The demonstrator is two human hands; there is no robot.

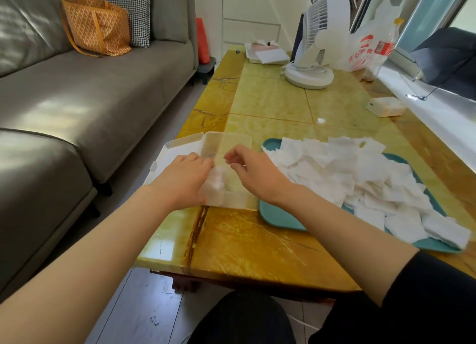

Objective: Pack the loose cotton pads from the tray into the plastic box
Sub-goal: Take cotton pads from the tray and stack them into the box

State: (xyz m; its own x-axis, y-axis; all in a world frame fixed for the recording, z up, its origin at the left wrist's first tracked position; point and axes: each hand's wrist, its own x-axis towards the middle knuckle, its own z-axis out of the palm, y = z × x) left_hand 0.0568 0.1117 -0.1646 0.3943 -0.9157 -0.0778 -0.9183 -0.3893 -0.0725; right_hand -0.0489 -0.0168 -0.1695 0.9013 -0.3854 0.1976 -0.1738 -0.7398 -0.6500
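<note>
Clear plastic box sits at the left edge of the yellow marble desk, centre of frame, with its white lid flipped open to the left. A small stack of cotton pads lies inside it at the near end. Left hand is palm down with fingers reaching into the box onto that stack - tips blurred behind the box wall, can't tell if they pinch or just press. Right hand hovers over the box's right side, fingers loosely curled and narrow, nothing visible between them. Just right of the box is a teal tray with a big loose heap of white pads, some spilling over its right rim. Far end of the desk, upper right: white fan, printed plastic bag, bottle, small white carton. Grey sofa fills the left - an orange tote bag on it, upper left.
</note>
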